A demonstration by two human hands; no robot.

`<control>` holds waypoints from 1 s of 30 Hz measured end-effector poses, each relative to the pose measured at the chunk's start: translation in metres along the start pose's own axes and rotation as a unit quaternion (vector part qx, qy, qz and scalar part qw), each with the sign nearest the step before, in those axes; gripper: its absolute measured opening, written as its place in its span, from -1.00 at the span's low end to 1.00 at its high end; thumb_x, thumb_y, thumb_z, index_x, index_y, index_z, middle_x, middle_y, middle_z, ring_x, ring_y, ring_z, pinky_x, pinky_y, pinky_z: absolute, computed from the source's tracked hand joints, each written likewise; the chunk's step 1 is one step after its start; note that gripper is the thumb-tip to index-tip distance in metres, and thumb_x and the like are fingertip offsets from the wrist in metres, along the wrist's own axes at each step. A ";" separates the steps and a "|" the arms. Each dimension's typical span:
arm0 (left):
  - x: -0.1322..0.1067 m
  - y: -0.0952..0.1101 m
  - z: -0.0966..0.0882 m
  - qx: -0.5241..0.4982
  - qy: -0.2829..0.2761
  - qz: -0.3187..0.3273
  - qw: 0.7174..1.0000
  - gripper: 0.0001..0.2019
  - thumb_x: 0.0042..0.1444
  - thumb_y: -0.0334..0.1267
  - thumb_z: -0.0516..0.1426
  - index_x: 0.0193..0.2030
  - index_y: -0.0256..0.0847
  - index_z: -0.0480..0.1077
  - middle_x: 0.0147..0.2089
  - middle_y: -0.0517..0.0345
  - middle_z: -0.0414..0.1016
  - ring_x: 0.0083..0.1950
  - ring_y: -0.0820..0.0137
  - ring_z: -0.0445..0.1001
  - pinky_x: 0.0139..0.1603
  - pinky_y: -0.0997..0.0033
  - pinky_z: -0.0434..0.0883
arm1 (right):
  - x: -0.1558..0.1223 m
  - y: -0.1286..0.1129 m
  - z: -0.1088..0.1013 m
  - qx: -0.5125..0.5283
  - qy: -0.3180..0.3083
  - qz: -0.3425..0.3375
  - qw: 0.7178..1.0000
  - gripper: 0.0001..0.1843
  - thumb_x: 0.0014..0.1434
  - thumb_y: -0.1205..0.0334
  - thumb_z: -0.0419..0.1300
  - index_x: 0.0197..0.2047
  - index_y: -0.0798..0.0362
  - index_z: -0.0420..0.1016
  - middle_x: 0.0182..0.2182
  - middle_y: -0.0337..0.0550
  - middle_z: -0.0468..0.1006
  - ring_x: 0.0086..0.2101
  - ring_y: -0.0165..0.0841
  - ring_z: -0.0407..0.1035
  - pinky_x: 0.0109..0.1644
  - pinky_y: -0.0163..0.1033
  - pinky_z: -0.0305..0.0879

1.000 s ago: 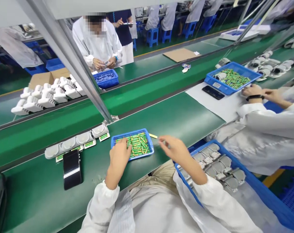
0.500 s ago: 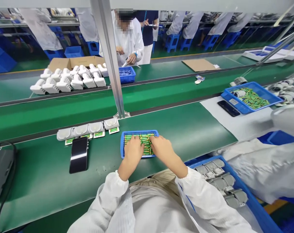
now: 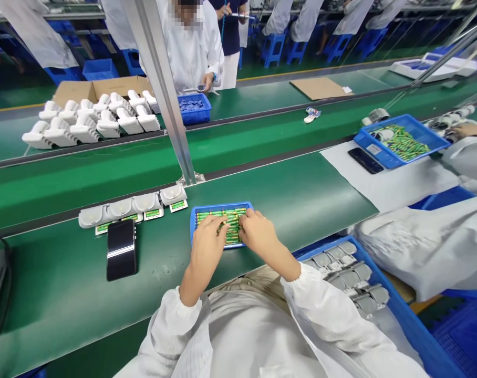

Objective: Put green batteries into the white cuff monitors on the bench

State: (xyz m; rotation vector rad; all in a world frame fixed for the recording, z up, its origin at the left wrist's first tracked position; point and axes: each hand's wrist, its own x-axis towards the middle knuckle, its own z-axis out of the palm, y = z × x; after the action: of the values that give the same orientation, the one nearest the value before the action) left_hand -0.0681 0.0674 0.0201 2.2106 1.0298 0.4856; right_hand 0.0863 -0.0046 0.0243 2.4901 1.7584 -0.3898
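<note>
A small blue tray (image 3: pixel 221 205) sits on the green conveyor belt (image 3: pixel 301 197), packed with green AA-type batteries (image 3: pixel 233 227) lying side by side. My left hand (image 3: pixel 206 249) rests at the tray's left part, its fingertips pinching what looks like a battery with a gold end. My right hand (image 3: pixel 257 239) lies over the tray's right rim, fingertips among the batteries and almost touching my left hand. Whether those right fingers grip anything is hidden.
White-grey plastic devices (image 3: pixel 132 206) with small labels line the belt's far edge. A black phone (image 3: pixel 121 250) lies left of my hands. A blue bin of grey parts (image 3: pixel 343 273) stands at my right. A co-worker's sleeve (image 3: pixel 427 241) reaches in from the right.
My right hand has moved from beside the tray onto its right side, and both hands now sit closer together. The view has swung, so the belt appears more level.
</note>
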 end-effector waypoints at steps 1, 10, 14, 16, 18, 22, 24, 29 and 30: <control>0.000 0.000 -0.001 -0.007 -0.007 0.006 1.000 -0.75 0.45 -0.27 0.12 0.13 -0.15 0.60 0.08 0.04 0.65 0.09 0.22 0.60 0.18 0.20 0.52 | -0.002 0.002 0.001 0.022 0.007 -0.001 1.000 -0.77 0.36 0.38 0.15 0.00 0.12 0.61 0.03 0.14 0.55 0.07 -0.07 0.45 -0.08 -0.21 0.39; 0.023 0.011 0.017 0.144 -0.097 0.035 0.984 -0.54 0.48 -0.41 -0.11 0.39 -0.29 0.37 0.20 -0.20 0.51 0.09 0.17 0.61 0.15 0.22 0.53 | -0.021 0.044 0.020 0.406 0.102 -0.017 0.908 -0.91 0.16 0.23 0.24 -0.23 0.00 0.52 -0.47 -0.29 0.41 -0.45 -0.36 0.25 -0.31 -0.27 0.16; 0.037 0.024 0.025 0.232 -0.142 0.031 0.962 -0.50 0.45 -0.41 -0.07 0.47 -0.22 0.31 0.19 -0.22 0.52 0.05 0.15 0.65 0.08 0.24 0.54 | -0.033 0.051 0.035 0.571 0.113 0.003 0.813 -0.76 0.21 0.03 0.29 -0.17 0.01 0.52 -0.42 -0.26 0.42 -0.48 -0.40 0.17 -0.39 -0.29 0.13; 0.042 0.028 0.028 0.258 -0.154 0.026 0.953 -0.50 0.46 -0.37 -0.07 0.48 -0.23 0.31 0.17 -0.22 0.55 0.05 0.11 0.66 0.06 0.22 0.55 | -0.039 0.055 0.043 0.621 0.119 0.022 0.775 -0.70 0.20 -0.03 0.32 -0.19 0.02 0.51 -0.38 -0.23 0.43 -0.46 -0.40 0.18 -0.38 -0.29 0.13; 0.045 0.031 0.031 0.274 -0.163 0.025 0.947 -0.50 0.47 -0.36 -0.07 0.48 -0.23 0.32 0.18 -0.23 0.56 0.07 0.08 0.66 0.06 0.20 0.55 | -0.044 0.059 0.051 0.652 0.126 0.043 0.746 -0.67 0.18 -0.06 0.35 -0.21 0.02 0.48 -0.40 -0.24 0.41 -0.43 -0.38 0.21 -0.35 -0.29 0.16; 0.048 0.030 0.036 0.271 -0.160 0.025 0.949 -0.52 0.49 -0.34 -0.06 0.47 -0.23 0.35 0.23 -0.21 0.57 0.12 0.09 0.64 0.10 0.19 0.54 | -0.052 0.071 0.070 0.675 0.130 0.084 0.722 -0.68 0.13 -0.03 0.37 -0.24 0.02 0.47 -0.41 -0.23 0.44 -0.39 -0.36 0.27 -0.31 -0.28 0.22; 0.048 0.028 0.037 0.258 -0.148 0.023 0.954 -0.55 0.49 -0.33 -0.05 0.41 -0.22 0.40 0.22 -0.19 0.58 0.14 0.11 0.63 0.14 0.20 0.53 | -0.055 0.075 0.078 0.678 0.135 0.096 0.716 -0.70 0.11 -0.01 0.36 -0.24 0.02 0.48 -0.39 -0.21 0.46 -0.38 -0.35 0.29 -0.30 -0.28 0.24; 0.047 0.024 0.031 0.255 -0.147 0.017 0.956 -0.60 0.49 -0.31 -0.01 0.36 -0.18 0.44 0.20 -0.15 0.60 0.15 0.13 0.62 0.17 0.21 0.50 | -0.062 0.079 0.091 0.695 0.140 0.103 0.697 -0.71 0.12 -0.02 0.30 -0.24 0.00 0.42 -0.37 -0.19 0.51 -0.38 -0.35 0.33 -0.33 -0.29 0.26; 0.047 0.023 0.029 0.260 -0.149 0.012 0.954 -0.61 0.49 -0.30 0.00 0.35 -0.16 0.45 0.19 -0.14 0.60 0.14 0.13 0.63 0.15 0.22 0.51 | -0.063 0.079 0.093 0.701 0.135 0.105 0.693 -0.70 0.13 -0.02 0.30 -0.23 -0.01 0.40 -0.37 -0.19 0.51 -0.39 -0.35 0.33 -0.34 -0.29 0.27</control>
State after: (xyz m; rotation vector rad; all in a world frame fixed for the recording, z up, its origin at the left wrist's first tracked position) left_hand -0.0104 0.0812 0.0174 2.6477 1.0505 -0.1361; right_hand 0.1253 -0.1078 -0.0570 3.7072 1.2711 -2.1042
